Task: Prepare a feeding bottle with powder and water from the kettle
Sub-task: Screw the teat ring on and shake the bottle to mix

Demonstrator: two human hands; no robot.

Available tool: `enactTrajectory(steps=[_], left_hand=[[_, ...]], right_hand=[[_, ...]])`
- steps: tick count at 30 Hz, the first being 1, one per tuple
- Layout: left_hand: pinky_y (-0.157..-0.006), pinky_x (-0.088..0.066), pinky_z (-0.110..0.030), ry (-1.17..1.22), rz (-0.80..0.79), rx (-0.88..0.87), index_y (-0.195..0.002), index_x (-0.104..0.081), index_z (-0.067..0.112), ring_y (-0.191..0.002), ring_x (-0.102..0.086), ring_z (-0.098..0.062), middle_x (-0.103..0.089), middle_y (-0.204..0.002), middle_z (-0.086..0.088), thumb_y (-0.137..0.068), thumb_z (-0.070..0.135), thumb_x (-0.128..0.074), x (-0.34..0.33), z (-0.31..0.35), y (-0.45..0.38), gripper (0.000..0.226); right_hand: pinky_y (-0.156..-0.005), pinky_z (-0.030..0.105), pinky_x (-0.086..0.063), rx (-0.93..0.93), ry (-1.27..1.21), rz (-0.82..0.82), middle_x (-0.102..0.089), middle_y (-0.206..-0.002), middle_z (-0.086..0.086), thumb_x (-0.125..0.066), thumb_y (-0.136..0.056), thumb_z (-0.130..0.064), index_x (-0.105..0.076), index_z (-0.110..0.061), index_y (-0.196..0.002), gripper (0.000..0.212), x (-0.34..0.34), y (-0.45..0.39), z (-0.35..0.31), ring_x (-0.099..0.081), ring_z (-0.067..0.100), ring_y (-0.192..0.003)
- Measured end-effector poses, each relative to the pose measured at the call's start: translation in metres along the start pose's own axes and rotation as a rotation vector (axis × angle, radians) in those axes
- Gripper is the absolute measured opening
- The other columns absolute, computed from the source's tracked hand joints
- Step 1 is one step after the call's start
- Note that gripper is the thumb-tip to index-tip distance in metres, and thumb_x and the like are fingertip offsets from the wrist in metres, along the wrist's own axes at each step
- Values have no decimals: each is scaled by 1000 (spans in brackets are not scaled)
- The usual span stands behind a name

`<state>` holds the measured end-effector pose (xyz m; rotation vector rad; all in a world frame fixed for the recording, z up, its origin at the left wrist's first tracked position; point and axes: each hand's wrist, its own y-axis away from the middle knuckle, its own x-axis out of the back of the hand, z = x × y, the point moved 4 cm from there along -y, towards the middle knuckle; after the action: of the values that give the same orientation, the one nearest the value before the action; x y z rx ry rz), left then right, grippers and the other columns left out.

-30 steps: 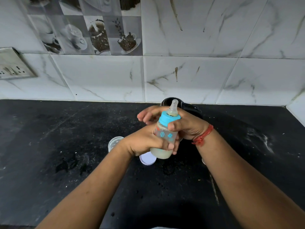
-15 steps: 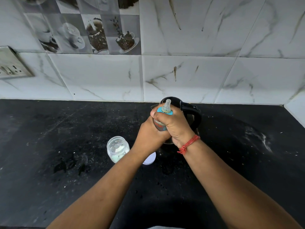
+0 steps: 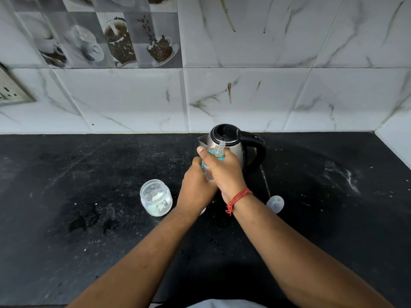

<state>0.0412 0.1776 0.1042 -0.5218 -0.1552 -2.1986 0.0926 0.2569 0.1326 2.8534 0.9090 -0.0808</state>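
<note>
Countertop inventory: one feeding bottle [image 3: 208,172], one steel electric kettle [image 3: 231,145], one open glass jar [image 3: 156,197], one clear bottle cap [image 3: 275,203]. Hands: two, left hand [image 3: 195,187] and right hand [image 3: 224,172]. Wall: one socket plate [image 3: 11,91].

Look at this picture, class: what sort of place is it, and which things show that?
Most likely a home kitchen. A steel electric kettle stands on a black stone counter, marble-look wall tiles include coffee-cup picture tiles, and a wall socket sits at left.
</note>
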Motion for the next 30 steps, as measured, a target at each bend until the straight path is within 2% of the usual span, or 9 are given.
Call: enactTrajectory(steps=[4, 7, 9, 14, 18, 21, 24, 28, 30], left_hand=[[-70, -51, -20, 6, -53, -2, -109, -52, 31, -85, -67, 3, -70, -96, 10, -79, 33, -73, 2, -12, 1, 37], [-62, -44, -11, -16, -60, 56, -100, -52, 29, -80, -65, 8, -69, -92, 11, -74, 40, -84, 6, -25, 2, 42], [-62, -44, -13, -45, -60, 90, -101, -51, 28, -80, -65, 3, -67, -93, 12, -75, 38, -89, 9, -36, 4, 47], [-68, -46, -24, -95, -76, 138, -102, -51, 25, -86, -64, -5, -64, -95, 10, -78, 38, -88, 10, -56, 9, 46], [-68, -47, -24, -131, -102, 151, -103, -50, 26, -87, -63, -6, -63, -96, 10, -79, 39, -88, 7, -64, 11, 47], [-67, -46, -25, -147, -116, 160, -104, -51, 28, -86, -63, -6, -64, -96, 11, -78, 41, -88, 5, -67, 11, 47], [-65, -45, -21, -153, -132, 161, -103, -49, 31, -86, -63, -5, -63, -96, 12, -78, 41, -88, 1, -67, 11, 47], [-63, -42, -17, -145, -152, 162, -94, -47, 35, -84, -63, -3, -63, -95, 12, -77, 42, -89, -3, -66, 13, 46], [-62, -42, -16, -147, -158, 163, -93, -47, 37, -83, -64, -3, -64, -95, 12, -76, 43, -89, -4, -65, 14, 46]], right_hand=[[-85, 41, -62, -14, 90, -151, -73, -102, 19, -83, -79, -44, -63, -8, -109, 51, 8, 3, 13, -74, 22, -93], [-79, 23, -58, 36, 129, -216, -72, -109, 9, -78, -88, -34, -61, -17, -111, 33, 26, 0, 21, -71, 13, -99], [-75, 13, -52, 101, 229, -193, -69, -105, 1, -74, -91, -34, -64, -20, -108, 24, 50, -6, 27, -66, 3, -93], [-85, 30, -54, 126, 626, -9, -67, -95, -8, -69, -94, -41, -65, -23, -99, 20, 129, -27, 55, -64, 3, -90], [-94, 45, -52, 127, 1084, 92, -63, -109, 1, -71, -90, -46, -66, -20, -107, 31, 176, -32, 71, -56, 24, -111], [-98, 49, -48, -5, 1328, 42, -56, -124, 3, -70, -88, -53, -62, -23, -116, 42, 195, -29, 84, -48, 30, -120], [-96, 47, -50, -97, 1437, -55, -50, -130, 8, -72, -88, -46, -58, -22, -122, 44, 204, -26, 98, -49, 32, -119], [-85, 41, -52, -50, 1399, -60, -50, -126, 11, -64, -93, -19, -58, -16, -124, 31, 204, -23, 105, -52, 30, -109], [-85, 41, -51, -28, 1362, -49, -53, -126, 12, -62, -93, -14, -58, -14, -125, 33, 201, -23, 102, -53, 30, -108]])
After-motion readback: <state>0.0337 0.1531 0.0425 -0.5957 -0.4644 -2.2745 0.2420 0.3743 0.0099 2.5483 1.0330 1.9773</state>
